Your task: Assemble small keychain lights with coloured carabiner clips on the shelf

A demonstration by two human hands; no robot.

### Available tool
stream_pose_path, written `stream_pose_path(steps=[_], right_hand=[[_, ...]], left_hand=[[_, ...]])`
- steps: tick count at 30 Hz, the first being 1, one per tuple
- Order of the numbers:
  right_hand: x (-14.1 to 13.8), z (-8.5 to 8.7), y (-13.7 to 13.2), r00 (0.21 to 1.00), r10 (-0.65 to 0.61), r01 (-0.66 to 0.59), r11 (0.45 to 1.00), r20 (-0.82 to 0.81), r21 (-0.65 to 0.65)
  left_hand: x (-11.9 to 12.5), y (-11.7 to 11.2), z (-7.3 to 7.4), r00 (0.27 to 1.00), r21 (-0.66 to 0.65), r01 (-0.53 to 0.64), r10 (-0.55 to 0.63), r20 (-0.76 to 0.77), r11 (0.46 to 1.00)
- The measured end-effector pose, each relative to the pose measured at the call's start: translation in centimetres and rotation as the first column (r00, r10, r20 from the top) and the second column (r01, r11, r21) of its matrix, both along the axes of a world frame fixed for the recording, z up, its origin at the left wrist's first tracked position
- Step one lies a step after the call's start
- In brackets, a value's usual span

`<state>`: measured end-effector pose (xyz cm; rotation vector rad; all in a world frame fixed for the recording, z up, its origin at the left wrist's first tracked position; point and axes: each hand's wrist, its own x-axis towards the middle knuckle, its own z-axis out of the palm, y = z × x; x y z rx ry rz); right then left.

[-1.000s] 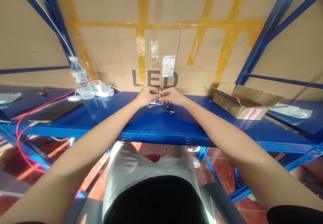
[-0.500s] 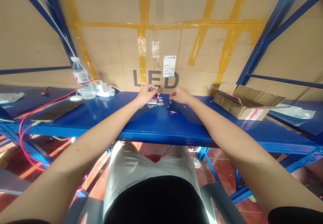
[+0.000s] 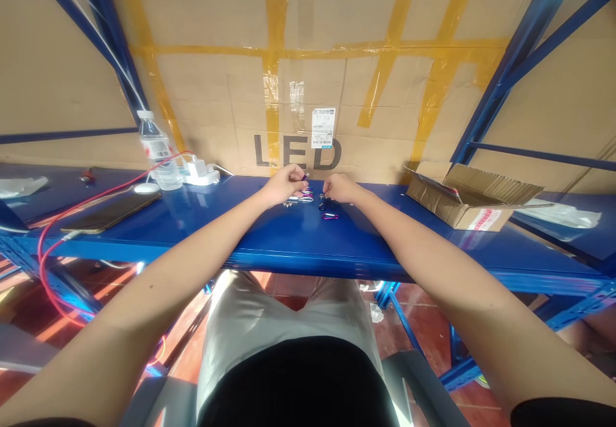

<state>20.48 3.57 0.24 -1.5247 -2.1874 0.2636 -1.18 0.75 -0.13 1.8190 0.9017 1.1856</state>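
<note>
My left hand (image 3: pixel 283 185) rests on the blue shelf (image 3: pixel 298 241), its fingers pinched on a small purple carabiner (image 3: pixel 305 176) held just above the surface. A little to the right, my right hand (image 3: pixel 341 189) has its fingertips closed over a dark clip (image 3: pixel 321 205) that lies on the shelf. Between the hands sits a small pile of silver and purple carabiners (image 3: pixel 304 196). One pink-purple carabiner (image 3: pixel 330 216) lies alone in front of my right hand.
A water bottle (image 3: pixel 154 149), a white charger block (image 3: pixel 198 170) with a red cable (image 3: pixel 72 212) and a phone (image 3: pixel 108 212) stand at the left. An open cardboard box (image 3: pixel 469 197) sits at the right. A taped cardboard wall marked LED (image 3: pixel 298 151) closes the back.
The hands, joined on one purple clip a second ago, have parted. The left keeps the purple carabiner; the right has dropped to the dark clip on the shelf.
</note>
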Motion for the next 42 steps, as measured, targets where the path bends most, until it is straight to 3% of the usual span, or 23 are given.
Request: stream_pose_path(steps=[4,9,17,23,28,31,35,42], right_hand=[[0.2,1.1,-0.7,0.989,0.037,-0.032,0.999,-0.141,0.042],[-0.9,2.1,-2.2,0.923,0.257,-0.187,0.950,-0.285,0.250],[-2.3,2.0,-3.2,0.906,0.313,-0.213,0.918,-0.284,0.334],[-2.3,1.8,-3.4,0.917,0.306,-0.239,0.935,-0.255,0.263],[-2.5,1.5,-2.9,0.844,0.294,-0.237,0.955,-0.449,0.179],[-2.6,1.4,-2.7,0.811,0.252,-0.228,0.967,-0.529,0.110],[-2.6,1.4,-2.8,0.804,0.258,-0.245,0.965,-0.536,0.097],[-2.4,1.2,-2.9,0.810,0.296,-0.284,0.953,-0.506,0.101]], left_hand=[[-0.1,0.4,-0.4,0.999,0.057,0.043,-0.042,-0.031,0.997],[-0.2,0.6,-0.5,0.999,0.063,0.027,-0.025,-0.030,0.998],[-0.7,1.8,-1.0,0.988,0.125,0.014,0.006,-0.156,0.992],[-0.7,0.8,-0.4,0.983,0.133,0.010,0.015,-0.184,0.991],[-0.7,-0.3,-0.1,0.978,0.111,0.017,0.006,-0.207,0.994],[-0.7,-0.5,0.1,0.973,0.178,0.002,0.039,-0.228,0.984],[-0.3,-0.7,0.4,0.943,0.298,-0.036,0.131,-0.305,0.954],[0.0,-1.0,0.6,0.900,0.244,-0.086,0.180,-0.397,0.966]])
